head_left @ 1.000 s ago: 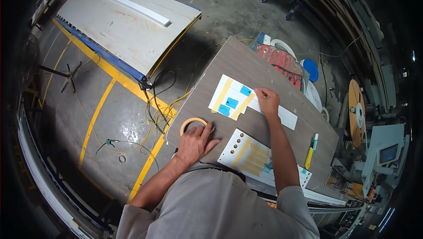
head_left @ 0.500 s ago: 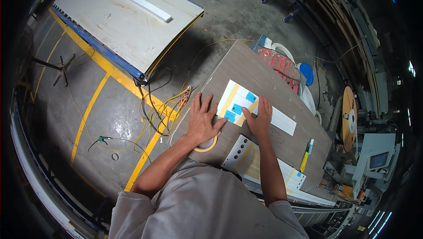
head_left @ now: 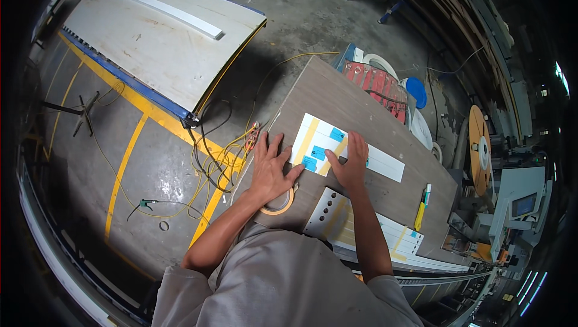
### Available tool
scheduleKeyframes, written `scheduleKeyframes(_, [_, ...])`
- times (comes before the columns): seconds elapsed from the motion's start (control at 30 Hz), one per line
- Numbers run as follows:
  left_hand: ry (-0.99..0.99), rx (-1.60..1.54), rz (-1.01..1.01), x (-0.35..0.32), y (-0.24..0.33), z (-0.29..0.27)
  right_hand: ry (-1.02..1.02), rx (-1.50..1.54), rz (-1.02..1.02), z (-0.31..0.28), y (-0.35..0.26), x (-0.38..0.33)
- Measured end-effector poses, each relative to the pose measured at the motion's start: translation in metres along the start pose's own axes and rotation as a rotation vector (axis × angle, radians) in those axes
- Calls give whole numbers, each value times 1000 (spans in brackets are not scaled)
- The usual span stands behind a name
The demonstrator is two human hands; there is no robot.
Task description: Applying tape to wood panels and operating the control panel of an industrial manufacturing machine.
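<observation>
White flat strips, joined side by side with yellow tape, lie on a brown wood-grain board. Several blue labels are on their left end. My left hand rests on the board with its fingers spread, its thumb at the strips' near left corner. Flat across the strips lies my right hand, fingers straight and thumb out by a blue label. It hides part of them. Below my left wrist is a roll of tape. Neither hand grips anything.
More taped white strips with holes lie near my body. A yellow utility knife and a marker are to the right. Beyond the board sits a red tool pouch. Another table stands far left; hoses and cables cross the floor.
The whole view has shifted slightly. My hands keep nearly the same places on the board and strips, and nothing was picked up or let go.
</observation>
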State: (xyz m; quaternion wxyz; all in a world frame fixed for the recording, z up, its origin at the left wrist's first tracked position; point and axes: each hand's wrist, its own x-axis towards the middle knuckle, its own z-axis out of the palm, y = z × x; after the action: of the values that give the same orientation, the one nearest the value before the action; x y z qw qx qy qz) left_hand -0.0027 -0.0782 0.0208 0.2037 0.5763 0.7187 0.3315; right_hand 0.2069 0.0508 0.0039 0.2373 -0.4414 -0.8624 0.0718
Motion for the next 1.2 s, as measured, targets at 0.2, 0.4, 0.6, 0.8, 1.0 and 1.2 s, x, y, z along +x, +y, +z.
scheduleKeyframes(0.2, [4,24,21,0,1,0,17,8,-9,1,1,1])
scheduleKeyframes(0.4, [39,11,24,-9,1,1,11,-1,2,2,5,-2])
scheduleKeyframes(0.6, [125,6,-8,-4,1,6,200,2,99,-20,-26,-14])
scheduleKeyframes(0.8, [165,-28,-10,1,6,7,-222,128,364,-34,-65,-44])
scheduleKeyframes(1.0, [188,-28,12,2,2,11,-71,141,251,-18,-59,-52])
scheduleKeyframes(1.2, [148,-12,19,2,2,10,-102,106,181,-22,-59,-48])
